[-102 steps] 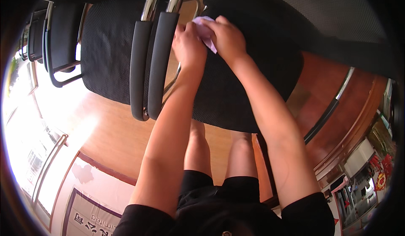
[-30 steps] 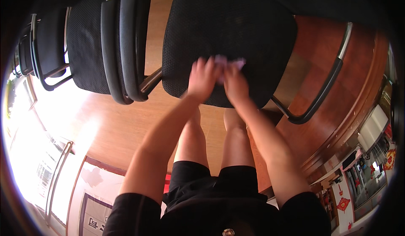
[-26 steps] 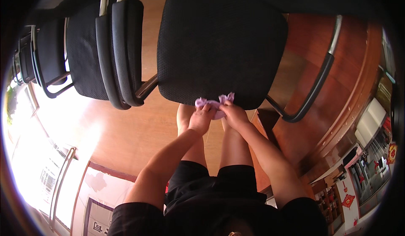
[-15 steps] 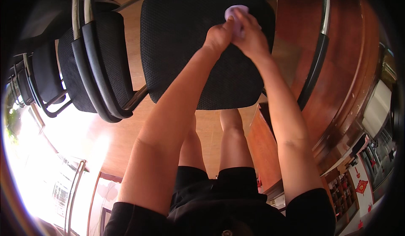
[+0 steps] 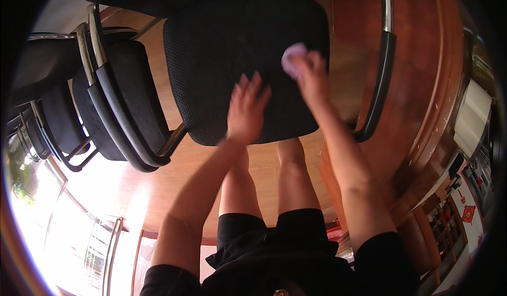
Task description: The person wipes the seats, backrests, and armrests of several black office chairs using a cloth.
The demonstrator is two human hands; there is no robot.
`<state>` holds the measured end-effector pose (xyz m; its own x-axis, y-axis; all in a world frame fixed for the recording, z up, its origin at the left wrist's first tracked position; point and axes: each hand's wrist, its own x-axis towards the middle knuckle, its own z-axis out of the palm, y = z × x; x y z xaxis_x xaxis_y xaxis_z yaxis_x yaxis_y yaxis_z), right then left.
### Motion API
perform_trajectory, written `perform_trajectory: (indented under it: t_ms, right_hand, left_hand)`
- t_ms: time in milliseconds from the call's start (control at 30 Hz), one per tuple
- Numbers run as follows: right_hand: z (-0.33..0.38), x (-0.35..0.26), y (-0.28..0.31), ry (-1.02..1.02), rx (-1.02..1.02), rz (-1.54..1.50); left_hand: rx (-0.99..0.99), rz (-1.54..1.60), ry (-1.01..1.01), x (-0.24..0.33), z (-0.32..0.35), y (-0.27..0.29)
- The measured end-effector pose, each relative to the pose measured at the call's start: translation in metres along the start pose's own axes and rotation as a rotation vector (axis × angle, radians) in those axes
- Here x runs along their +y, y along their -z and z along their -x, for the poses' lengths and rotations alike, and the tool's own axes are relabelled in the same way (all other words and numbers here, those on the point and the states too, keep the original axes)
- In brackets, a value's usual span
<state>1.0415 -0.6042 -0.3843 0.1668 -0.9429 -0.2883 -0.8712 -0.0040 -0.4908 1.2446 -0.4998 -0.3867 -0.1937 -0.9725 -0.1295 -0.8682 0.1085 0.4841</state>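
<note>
A black mesh chair seat [image 5: 222, 58] fills the upper middle of the head view. My right hand [image 5: 311, 79] holds a bunched pale purple cloth [image 5: 292, 58] pressed on the seat near its right side. My left hand [image 5: 246, 108] lies flat on the seat with fingers spread, a little nearer to me and left of the cloth. Both forearms reach up from the lower edge over my legs.
The chair's right armrest [image 5: 381, 68] curves down beside a brown wooden table edge [image 5: 433, 105]. More black chairs [image 5: 121, 111] with metal frames stand to the left. A wooden floor [image 5: 127, 190] lies below, with bright glare at the lower left.
My left hand has let go of the cloth and dropped flat onto the seat. My right hand keeps the cloth, now slightly lower and to the right on the seat.
</note>
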Motion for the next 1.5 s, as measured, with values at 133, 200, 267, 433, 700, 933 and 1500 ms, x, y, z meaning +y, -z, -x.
perform_trajectory:
  t_ms: [133, 200, 267, 433, 700, 933, 1500]
  right_hand:
    - [-0.075, 0.006, 0.000, 0.108, 0.532, 0.166]
    - [-0.043, -0.013, -0.032, 0.086, 0.411, 0.148]
    - [0.033, -0.015, -0.070, 0.089, 0.061, 0.127]
    - [0.144, -0.010, -0.080, -0.177, -0.467, -0.205]
    - [-0.138, -0.006, 0.013, 0.155, 0.538, 0.047]
    - [-0.145, -0.192, -0.155, 0.405, 0.428, 0.096]
    - [0.052, 0.007, -0.041, -0.019, 0.216, 0.081]
  left_hand:
    - [0.129, -0.214, 0.192, -0.054, -0.123, 0.028]
    - [0.098, -0.313, 0.170, -0.051, -0.117, 0.022]
    - [0.015, -0.286, -0.007, -0.037, -0.068, -0.003]
    - [-0.450, -0.245, -0.043, -0.007, 0.101, -0.012]
    - [0.195, -0.229, 0.268, -0.111, -0.080, 0.052]
    - [0.051, -0.003, 0.109, -0.065, -0.014, -0.006]
    - [-0.168, -0.186, -0.119, 0.000, -0.033, -0.016]
